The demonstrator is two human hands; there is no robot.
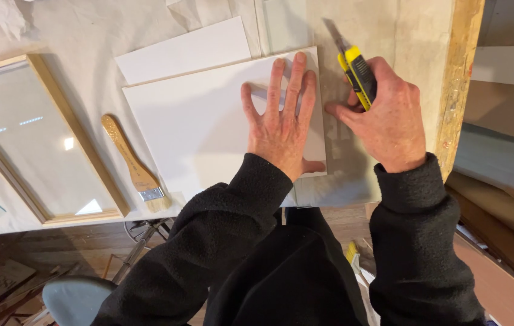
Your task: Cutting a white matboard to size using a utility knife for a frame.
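Left hand (282,124) flat on white board (196,130); right hand (383,118) grips yellow knife (356,72)

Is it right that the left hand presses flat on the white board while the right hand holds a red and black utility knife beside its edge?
Not quite: the head view shows the utility knife is yellow and black. The left hand does press flat on the white board, with the right hand beside its edge.

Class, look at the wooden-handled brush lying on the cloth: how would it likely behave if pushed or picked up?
The brush lies flat and has a flat wooden handle, so it would probably slide on the cloth rather than roll. It looks stiff and likely light for its size. Its bristle end would likely bend a little under pressure.
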